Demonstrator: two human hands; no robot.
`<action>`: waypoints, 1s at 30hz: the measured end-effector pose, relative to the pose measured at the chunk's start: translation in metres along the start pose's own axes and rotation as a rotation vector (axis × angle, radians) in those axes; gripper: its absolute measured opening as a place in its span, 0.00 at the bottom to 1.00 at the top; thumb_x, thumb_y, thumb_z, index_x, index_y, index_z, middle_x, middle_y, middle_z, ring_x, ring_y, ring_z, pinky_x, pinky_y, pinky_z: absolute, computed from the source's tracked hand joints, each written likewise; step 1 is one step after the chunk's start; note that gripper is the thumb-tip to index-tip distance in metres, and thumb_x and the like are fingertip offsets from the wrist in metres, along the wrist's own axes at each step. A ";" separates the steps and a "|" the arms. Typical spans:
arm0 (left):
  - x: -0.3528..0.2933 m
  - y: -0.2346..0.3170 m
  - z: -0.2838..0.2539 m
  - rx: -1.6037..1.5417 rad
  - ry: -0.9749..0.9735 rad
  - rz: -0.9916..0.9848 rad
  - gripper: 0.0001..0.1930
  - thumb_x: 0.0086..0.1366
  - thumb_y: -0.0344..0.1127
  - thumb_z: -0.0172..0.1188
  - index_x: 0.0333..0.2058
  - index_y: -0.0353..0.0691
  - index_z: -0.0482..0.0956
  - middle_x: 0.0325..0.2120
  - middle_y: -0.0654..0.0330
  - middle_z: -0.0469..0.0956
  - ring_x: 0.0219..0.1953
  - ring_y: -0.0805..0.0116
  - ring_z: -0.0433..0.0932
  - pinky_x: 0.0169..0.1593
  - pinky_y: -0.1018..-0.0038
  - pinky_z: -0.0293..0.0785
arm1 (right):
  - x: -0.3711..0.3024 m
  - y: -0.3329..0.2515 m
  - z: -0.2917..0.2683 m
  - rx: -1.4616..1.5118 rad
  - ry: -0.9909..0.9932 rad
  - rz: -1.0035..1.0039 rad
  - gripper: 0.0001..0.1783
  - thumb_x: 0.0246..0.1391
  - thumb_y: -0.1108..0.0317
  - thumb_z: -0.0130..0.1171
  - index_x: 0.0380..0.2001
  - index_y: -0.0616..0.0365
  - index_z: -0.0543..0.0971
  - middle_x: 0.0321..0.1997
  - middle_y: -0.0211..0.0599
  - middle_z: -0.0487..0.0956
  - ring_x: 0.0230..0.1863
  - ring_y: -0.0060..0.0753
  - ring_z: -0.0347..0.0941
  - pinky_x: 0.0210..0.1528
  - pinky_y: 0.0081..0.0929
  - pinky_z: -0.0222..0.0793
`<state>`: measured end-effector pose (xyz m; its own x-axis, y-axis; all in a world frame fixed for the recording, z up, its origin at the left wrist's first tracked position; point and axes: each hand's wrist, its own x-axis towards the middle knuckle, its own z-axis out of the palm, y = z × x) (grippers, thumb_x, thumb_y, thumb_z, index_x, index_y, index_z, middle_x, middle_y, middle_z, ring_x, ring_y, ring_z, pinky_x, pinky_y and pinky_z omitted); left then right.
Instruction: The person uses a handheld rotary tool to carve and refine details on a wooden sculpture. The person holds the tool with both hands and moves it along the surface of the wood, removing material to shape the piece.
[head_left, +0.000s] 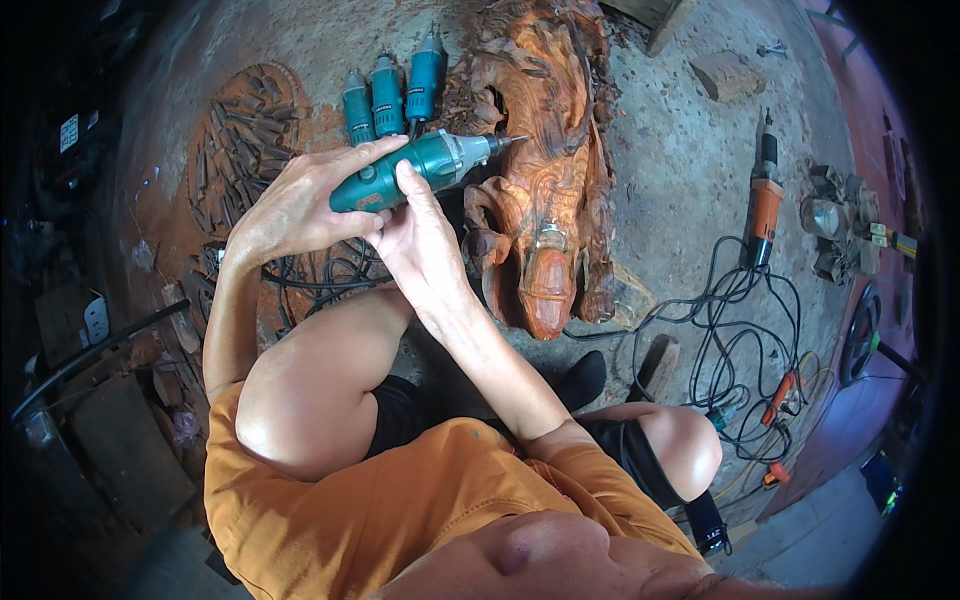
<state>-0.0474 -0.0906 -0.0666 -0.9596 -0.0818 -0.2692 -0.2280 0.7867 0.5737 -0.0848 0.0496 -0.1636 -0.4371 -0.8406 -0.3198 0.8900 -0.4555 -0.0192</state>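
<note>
A green die grinder (405,178) with a grey metal nose lies across both my hands, its thin bit pointing right, over the carved wood. My left hand (300,195) closes round the rear of its body from the left. From below, my right hand (420,225) grips the same body, thumb along its side. Just beyond the bit stretches a reddish-brown wood carving (545,190), long and full of deep relief, lying on the floor. Whether the bit touches the wood, I cannot tell.
Several teal die grinders (388,97) stand in a row beyond my hands. At left lies a round heap of carving bits (245,135). An orange and black grinder (765,215) sits at right, above tangled black cables (725,325). A stone (727,75) rests far right.
</note>
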 end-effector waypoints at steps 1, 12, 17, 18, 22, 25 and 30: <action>0.000 0.000 0.001 0.001 0.008 0.005 0.44 0.44 0.37 0.69 0.65 0.44 0.68 0.55 0.43 0.76 0.51 0.45 0.80 0.53 0.57 0.77 | 0.000 0.000 0.000 0.000 0.002 0.003 0.25 0.62 0.54 0.62 0.56 0.51 0.68 0.51 0.26 0.73 0.52 0.20 0.70 0.48 0.26 0.70; 0.006 0.003 0.000 -0.014 -0.003 -0.008 0.42 0.45 0.35 0.66 0.65 0.45 0.68 0.53 0.43 0.78 0.47 0.45 0.81 0.51 0.59 0.77 | 0.004 -0.007 -0.002 0.001 -0.020 0.007 0.27 0.62 0.53 0.62 0.58 0.52 0.68 0.53 0.27 0.73 0.54 0.23 0.70 0.49 0.29 0.71; 0.007 0.003 0.001 -0.005 0.010 0.017 0.42 0.46 0.35 0.66 0.65 0.45 0.68 0.54 0.42 0.77 0.49 0.43 0.80 0.53 0.58 0.76 | 0.006 -0.007 -0.003 0.008 -0.003 0.010 0.27 0.63 0.53 0.61 0.59 0.52 0.68 0.53 0.27 0.73 0.54 0.23 0.70 0.49 0.28 0.71; 0.007 0.002 0.001 0.002 0.015 0.022 0.42 0.46 0.35 0.66 0.65 0.45 0.68 0.54 0.42 0.77 0.49 0.43 0.80 0.54 0.58 0.76 | 0.007 -0.007 -0.003 0.009 -0.001 0.011 0.27 0.63 0.54 0.61 0.59 0.52 0.68 0.53 0.27 0.73 0.54 0.23 0.70 0.49 0.28 0.71; 0.011 0.005 0.000 0.004 0.013 -0.019 0.42 0.46 0.36 0.66 0.65 0.45 0.68 0.55 0.42 0.76 0.50 0.43 0.79 0.54 0.58 0.76 | 0.012 -0.011 -0.009 -0.050 -0.049 0.003 0.28 0.67 0.52 0.54 0.63 0.53 0.63 0.59 0.35 0.71 0.58 0.28 0.70 0.57 0.33 0.72; 0.012 0.005 0.000 0.012 0.024 -0.036 0.43 0.46 0.37 0.66 0.65 0.45 0.68 0.55 0.42 0.76 0.50 0.43 0.80 0.54 0.58 0.76 | 0.015 -0.014 -0.007 -0.028 -0.046 0.014 0.28 0.66 0.53 0.56 0.62 0.53 0.65 0.57 0.33 0.72 0.56 0.26 0.71 0.54 0.31 0.72; 0.021 0.005 0.000 0.058 0.014 -0.075 0.43 0.46 0.38 0.66 0.65 0.45 0.67 0.53 0.43 0.77 0.49 0.45 0.80 0.53 0.58 0.76 | 0.027 -0.018 -0.013 -0.027 -0.077 0.025 0.30 0.66 0.51 0.55 0.64 0.53 0.63 0.61 0.37 0.71 0.59 0.32 0.71 0.59 0.37 0.72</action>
<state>-0.0690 -0.0882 -0.0690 -0.9426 -0.1503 -0.2982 -0.2897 0.8121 0.5066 -0.1110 0.0390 -0.1846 -0.4226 -0.8721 -0.2467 0.9035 -0.4269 -0.0385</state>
